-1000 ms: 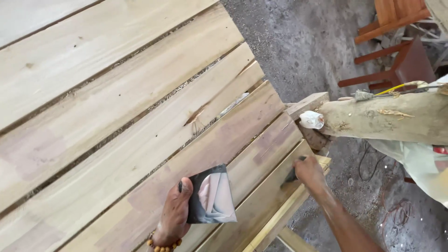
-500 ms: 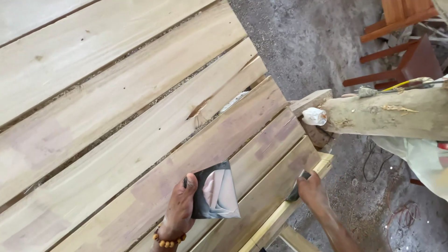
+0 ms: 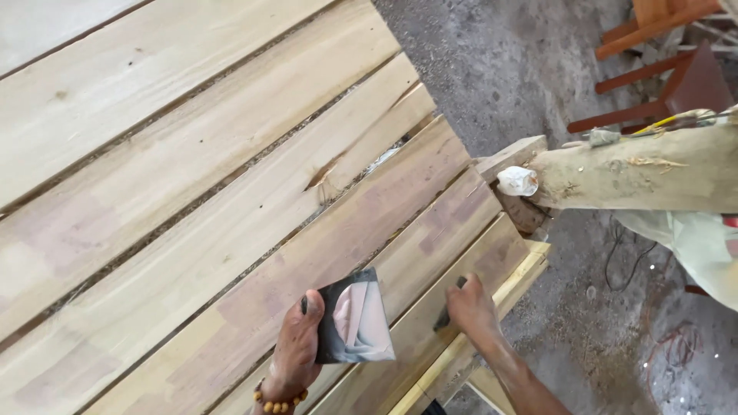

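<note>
Left hand (image 3: 296, 350) pinching a glossy card (image 3: 354, 324) by its left edge, near on the tabletop (image 3: 192, 154). Right hand (image 3: 469, 303) closed around a dark tool (image 3: 446, 313). Card probably light, thin, bendy, slippery; best held at an edge.

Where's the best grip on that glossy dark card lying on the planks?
Probably the card's left edge, where the left hand already pinches it, thumb on top. The card lies flat on the planks, so a straight-down grab finds no purchase; come in low from the left and get fingers under that edge. The right edge is free but nearer the right hand and its dark tool.
</note>
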